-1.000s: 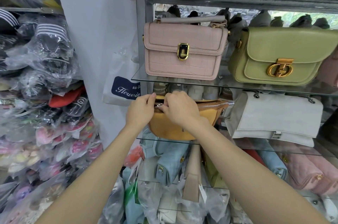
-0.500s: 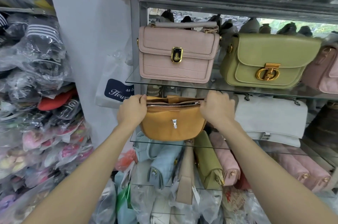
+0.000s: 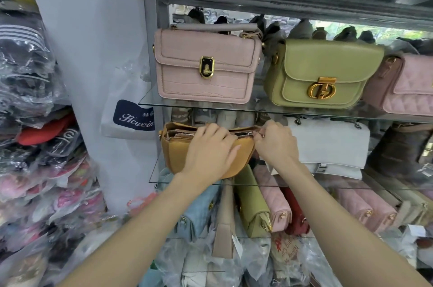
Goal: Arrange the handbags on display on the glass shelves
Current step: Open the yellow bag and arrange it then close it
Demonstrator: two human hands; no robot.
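A mustard handbag [image 3: 175,155] stands on the middle glass shelf [image 3: 156,175], at its left end. My left hand [image 3: 208,151] lies across the bag's front and top edge with the fingers stretched out. My right hand [image 3: 276,144] pinches the zipper pull [image 3: 255,133] at the bag's right end. A white handbag [image 3: 332,144] sits just right of it on the same shelf. On the upper glass shelf [image 3: 150,102] stand a pink handbag [image 3: 206,71], a green handbag [image 3: 323,69] and a quilted pink handbag [image 3: 407,85].
Under the middle shelf several bags stand packed side by side, among them a blue one [image 3: 199,211], a green one [image 3: 250,207] and a pink one [image 3: 274,202]. Plastic-wrapped goods [image 3: 35,123] fill the left side. A white paper bag [image 3: 126,113] hangs beside the shelf post.
My left hand has moved from the mustard bag's left end onto its front. My right hand has stayed at the right end, now pinching the zipper pull.
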